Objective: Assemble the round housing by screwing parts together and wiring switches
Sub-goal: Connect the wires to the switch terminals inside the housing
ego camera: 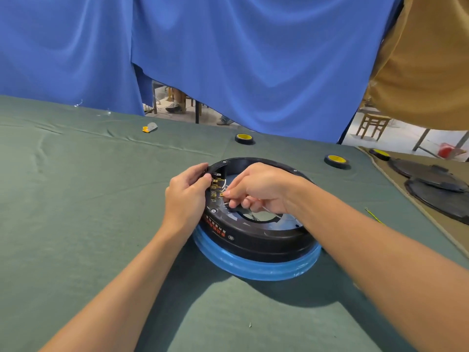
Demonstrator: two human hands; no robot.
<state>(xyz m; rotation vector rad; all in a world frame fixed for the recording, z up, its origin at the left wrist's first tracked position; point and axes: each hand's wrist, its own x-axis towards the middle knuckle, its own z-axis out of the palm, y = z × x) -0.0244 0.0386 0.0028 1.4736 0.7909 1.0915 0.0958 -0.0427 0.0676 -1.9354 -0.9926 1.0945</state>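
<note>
Nearest the lower edge of the frame, two bare forearms are stretched across the green cloth (76, 224) towards the middle of the picture. There the housing (253, 240) is seated open side up on a blue ring (253, 271), probably so that it is raised and does not slide while work is done inside it. At the housing's left wall the left hand (186, 194) is clamped, its fingers curled over the rim beside the switches (215, 190). By this grip the wall appears to be steadied and the terminals turned towards the other hand. Just to the right, the right hand (258, 189) is closed in a pinch on a thin wire (222, 194), whose brass end is held against the row of terminals. It is judged that a connector is being pushed onto a switch, though the exact terminal cannot be told. A loose wire (374, 215) is left on the cloth to the right of the housing, within reach. Farther back, three tape rolls (244, 138) are spread along the upper middle and right, and black lids (436, 189) are stacked at the right edge, seemingly set aside for a later step. Beyond the table a blue curtain (228, 59) is hung across the upper frame.
</note>
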